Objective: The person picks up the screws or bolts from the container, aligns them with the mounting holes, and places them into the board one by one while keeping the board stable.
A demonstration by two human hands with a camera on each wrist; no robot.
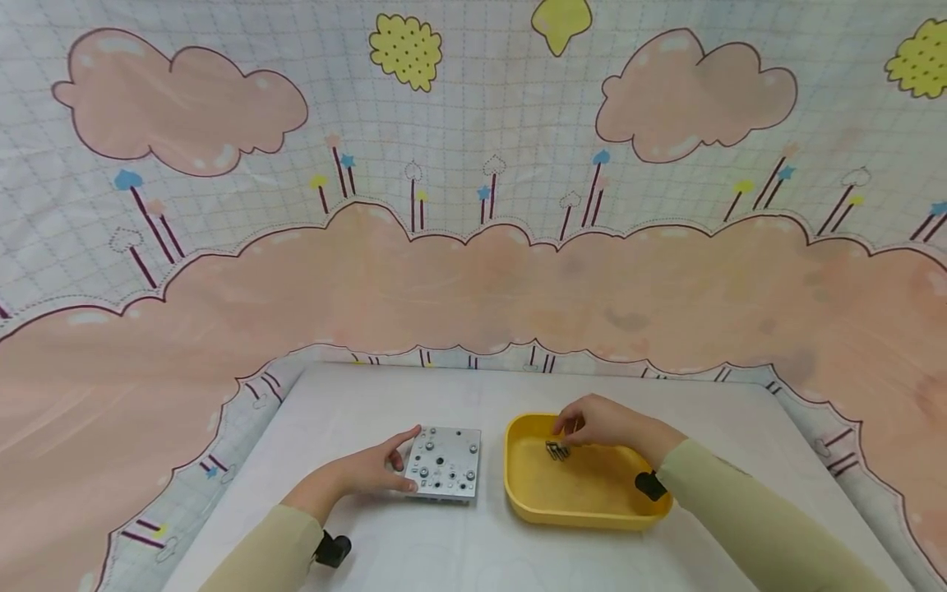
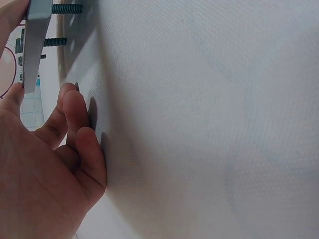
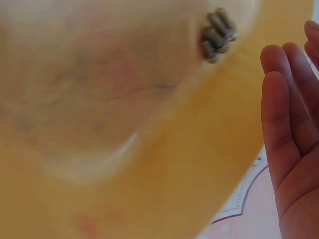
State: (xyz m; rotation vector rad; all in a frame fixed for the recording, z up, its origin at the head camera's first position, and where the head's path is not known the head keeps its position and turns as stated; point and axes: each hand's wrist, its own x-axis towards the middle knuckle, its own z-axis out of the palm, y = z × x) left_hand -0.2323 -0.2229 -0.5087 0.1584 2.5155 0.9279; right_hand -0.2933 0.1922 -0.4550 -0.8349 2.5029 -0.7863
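My left hand (image 1: 370, 471) grips a square silver metal plate (image 1: 446, 463) by its left side, index finger at the far corner and thumb at the near one. Several holes and bolt heads dot the plate's top. The left wrist view has it edge-on, with threaded bolts (image 2: 67, 9) sticking out underneath and the other fingers (image 2: 77, 112) curled below. Over the far part of a yellow tray (image 1: 584, 497) is my right hand (image 1: 607, 425), fingers pointing down beside a small cluster of screws (image 1: 556, 450). In the right wrist view its fingers (image 3: 275, 109) are nearly straight, apart from the screws.
A white-covered table (image 1: 473, 559) carries the plate on the left and the tray on the right, a narrow gap between them. Behind and at both sides hangs a patterned cloth (image 1: 473, 296). Small black devices (image 1: 333, 549) are worn at both wrists.
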